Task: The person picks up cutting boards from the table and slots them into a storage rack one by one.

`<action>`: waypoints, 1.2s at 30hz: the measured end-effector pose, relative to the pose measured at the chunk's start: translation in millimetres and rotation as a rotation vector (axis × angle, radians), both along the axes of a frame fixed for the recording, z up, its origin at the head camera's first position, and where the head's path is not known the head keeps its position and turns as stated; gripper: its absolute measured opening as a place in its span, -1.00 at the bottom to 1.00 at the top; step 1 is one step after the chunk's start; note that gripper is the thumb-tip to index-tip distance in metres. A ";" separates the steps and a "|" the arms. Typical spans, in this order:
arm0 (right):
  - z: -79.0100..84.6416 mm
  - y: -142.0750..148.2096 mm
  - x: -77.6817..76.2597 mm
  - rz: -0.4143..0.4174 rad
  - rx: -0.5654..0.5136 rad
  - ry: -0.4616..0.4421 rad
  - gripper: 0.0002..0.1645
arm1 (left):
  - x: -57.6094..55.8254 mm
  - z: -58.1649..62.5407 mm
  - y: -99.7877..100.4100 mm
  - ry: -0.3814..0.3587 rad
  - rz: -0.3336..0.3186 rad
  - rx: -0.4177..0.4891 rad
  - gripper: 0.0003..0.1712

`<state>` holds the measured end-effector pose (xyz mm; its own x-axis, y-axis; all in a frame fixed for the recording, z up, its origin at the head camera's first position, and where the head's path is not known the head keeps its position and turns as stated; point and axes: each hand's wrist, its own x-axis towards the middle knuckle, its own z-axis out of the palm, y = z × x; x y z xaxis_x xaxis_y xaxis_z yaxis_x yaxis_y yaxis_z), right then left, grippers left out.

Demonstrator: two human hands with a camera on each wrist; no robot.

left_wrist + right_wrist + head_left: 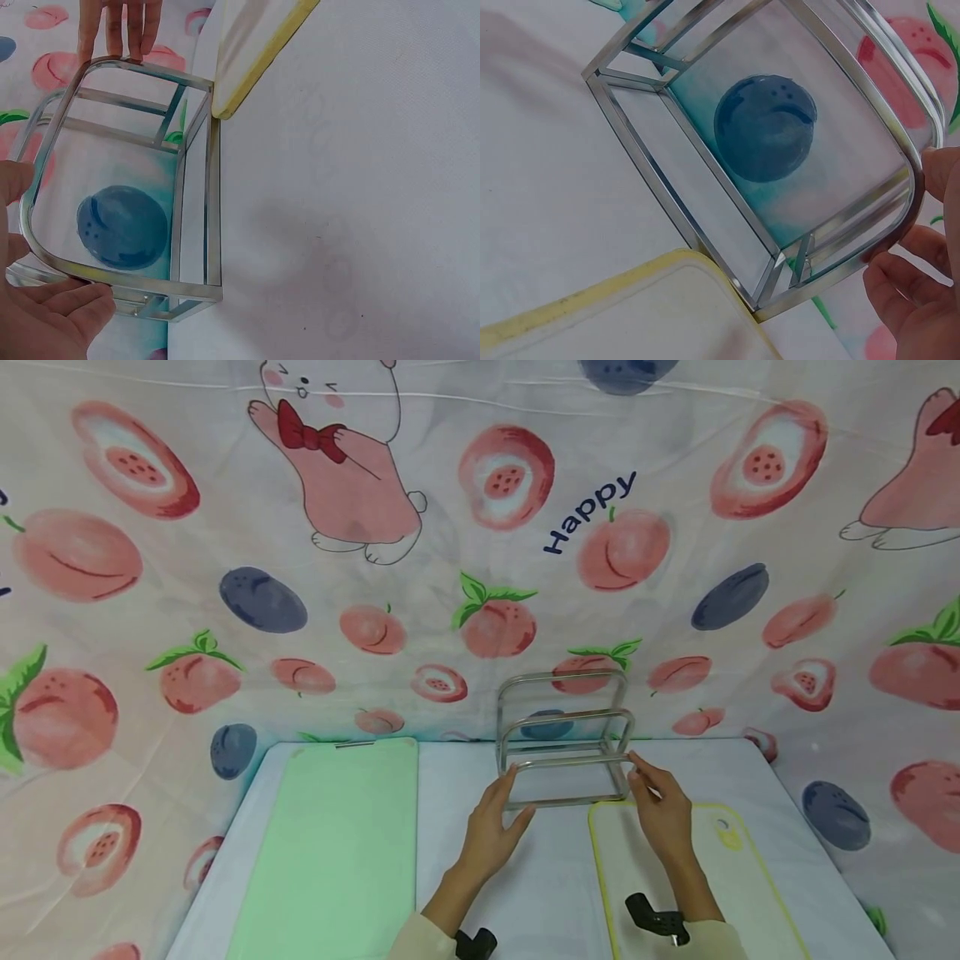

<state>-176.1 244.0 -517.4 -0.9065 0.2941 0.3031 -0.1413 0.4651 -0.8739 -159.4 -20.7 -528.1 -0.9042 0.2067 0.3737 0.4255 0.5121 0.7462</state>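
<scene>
A silver metal rack (pixel 570 804) with several upright, rounded hoops stands at the back, against the patterned cloth. My left hand (pixel 491 839) holds the left upper corner of its nearest hoop. In the left wrist view, the left hand's fingers (pixel 79 304) lie along the hoop's side and another digit is on its top bar. At the opposite corner, my right hand (pixel 663 806) pinches the same hoop; in the right wrist view its fingers (pixel 904 281) and thumb are at the bend. Beside the rack's right foot lies a white cutting board (pixel 645 860) with a yellow rim.
On the left of the white-covered table (pixel 450 818) lies a pale green board (pixel 337 852). Behind the table hangs a cloth (pixel 420 527) printed with fruit and a cartoon animal. The right forearm passes over the yellow-rimmed board.
</scene>
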 end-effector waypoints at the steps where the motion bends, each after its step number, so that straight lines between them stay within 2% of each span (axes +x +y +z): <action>1: -0.3 -0.7 0.0 0.004 0.001 0.002 -0.60 | 0.7 -0.3 -0.6 0.006 0.004 -0.001 -0.24; 6: -1.6 -4.0 0.1 0.019 0.007 0.009 -0.61 | 5.3 -0.9 -4.1 0.017 0.019 0.005 -0.24; 15: -1.6 -12.6 0.8 0.051 -0.021 0.013 -0.60 | 12.2 -1.0 -11.9 -0.001 0.048 0.010 -0.22; 21: -0.8 -17.8 1.6 0.051 0.001 -0.008 -0.60 | 16.5 1.4 -16.1 -0.019 0.068 0.010 -0.22; 31: -1.3 -26.6 2.0 0.083 -0.022 0.000 -0.60 | 22.9 -2.0 -25.0 0.003 0.095 0.007 -0.22; 36: -1.8 -31.4 3.0 0.105 -0.070 0.006 -0.60 | 26.3 -1.9 -30.6 0.022 0.111 0.003 -0.21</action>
<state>-173.1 212.5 -519.2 -0.9315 0.2181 0.2910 -0.1916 0.3857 -0.9025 -133.1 -51.3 -530.1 -0.9131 0.1045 0.3942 0.3824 0.5551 0.7387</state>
